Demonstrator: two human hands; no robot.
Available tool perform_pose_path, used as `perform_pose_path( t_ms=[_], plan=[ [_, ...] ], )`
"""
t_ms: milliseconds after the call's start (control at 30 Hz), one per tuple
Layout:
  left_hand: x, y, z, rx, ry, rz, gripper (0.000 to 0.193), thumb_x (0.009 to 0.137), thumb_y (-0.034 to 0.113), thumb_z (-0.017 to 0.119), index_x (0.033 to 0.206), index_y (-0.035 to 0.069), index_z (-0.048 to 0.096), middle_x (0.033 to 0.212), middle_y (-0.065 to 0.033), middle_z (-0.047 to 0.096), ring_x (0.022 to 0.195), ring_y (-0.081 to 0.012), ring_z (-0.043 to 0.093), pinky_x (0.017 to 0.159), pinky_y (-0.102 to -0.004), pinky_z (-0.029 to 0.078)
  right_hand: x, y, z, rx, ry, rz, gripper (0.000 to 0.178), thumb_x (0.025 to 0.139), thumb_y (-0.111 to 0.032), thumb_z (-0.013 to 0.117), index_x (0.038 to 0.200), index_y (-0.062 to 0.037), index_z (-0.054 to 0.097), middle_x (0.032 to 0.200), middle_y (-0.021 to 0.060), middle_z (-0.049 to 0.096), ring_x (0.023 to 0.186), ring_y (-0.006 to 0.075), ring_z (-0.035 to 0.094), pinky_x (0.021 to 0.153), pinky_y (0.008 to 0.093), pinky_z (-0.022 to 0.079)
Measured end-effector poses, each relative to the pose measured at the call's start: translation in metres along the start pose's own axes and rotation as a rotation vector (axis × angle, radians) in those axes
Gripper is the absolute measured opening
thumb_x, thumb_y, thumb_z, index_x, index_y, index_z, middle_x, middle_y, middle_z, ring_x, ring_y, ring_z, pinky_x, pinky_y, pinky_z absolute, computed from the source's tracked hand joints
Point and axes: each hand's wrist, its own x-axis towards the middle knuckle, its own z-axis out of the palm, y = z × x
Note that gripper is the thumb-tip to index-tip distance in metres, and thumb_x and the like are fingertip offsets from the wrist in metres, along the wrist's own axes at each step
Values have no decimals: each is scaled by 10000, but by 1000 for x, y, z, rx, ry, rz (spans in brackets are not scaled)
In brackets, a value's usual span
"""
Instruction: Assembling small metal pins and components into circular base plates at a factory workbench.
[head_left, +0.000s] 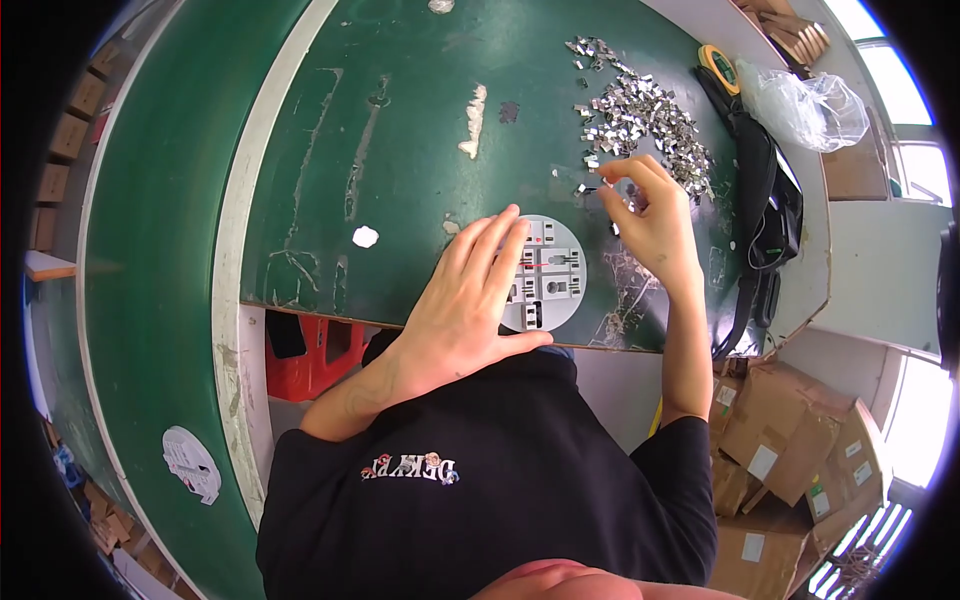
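Observation:
My left hand (462, 285) lies flat with fingers stretched out over the left part of a round grey plastic disc (570, 290). Small raised blocks and slots cover the disc's face, and a thin red line crosses it. To the right, my right hand (655, 225) hovers at the near end of a heap of small shiny metal pieces (650, 115). Its thumb and index finger curl together in a pinch. Whatever lies between those fingertips is too small to make out. A few loose metal pieces rest just beside them.
Right of the heap lie a black bag (765, 185), a yellow tape measure (718, 70) and a clear plastic bag (800, 105). A white scrap (365, 237) sits left on the green table. Another disc (191, 464) rests on the green surface beyond the pale rail (235, 180). Cardboard boxes (780, 430) stand lower right.

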Motion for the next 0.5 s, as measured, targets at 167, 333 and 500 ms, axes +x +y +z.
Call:
perform_pose_path(
  t_ms=[167,333,500],
  plan=[
    [0,0,1,17,-7,5,1012,731,376,831,1467,-89,315,1518,-273,319,1357,-397,352,1118,-474,337,-3,16,8,-10,6,-39,167,821,-2,675,979,-26,722,955,30,653,662,125,506,606,238,407],
    [1,2,-2,-41,17,-14,919,728,319,835,1435,-61,387,1499,-247,360,1325,-380,385,1090,-454,366,-10,-5,-3,110,-42,108,157,834,16,665,974,-18,725,923,18,657,657,82,470,586,204,361],
    [6,3,-6,-140,173,28,634,739,182,823,1294,6,571,1425,-169,478,1237,-328,451,1045,-418,409,-37,-31,-9,288,-99,82,133,847,27,659,949,-14,734,866,16,661,662,74,468,592,196,354]
  ],
)
